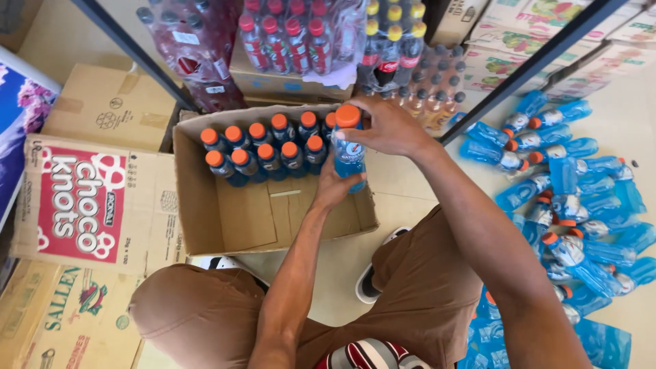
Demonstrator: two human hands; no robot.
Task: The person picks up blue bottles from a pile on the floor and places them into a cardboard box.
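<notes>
An open cardboard box sits on the floor in front of my knees. Several blue drink bottles with orange caps stand upright in its far half. One more blue bottle is held upright over the box's right side. My left hand cups it from below and behind. My right hand grips it near the orange cap from the right.
Several more blue bottles lie loose on the floor at the right. Shrink-wrapped packs of red-capped and yellow-capped bottles stand behind the box. Cardboard cartons are stacked at the left. Dark shelf bars cross diagonally overhead.
</notes>
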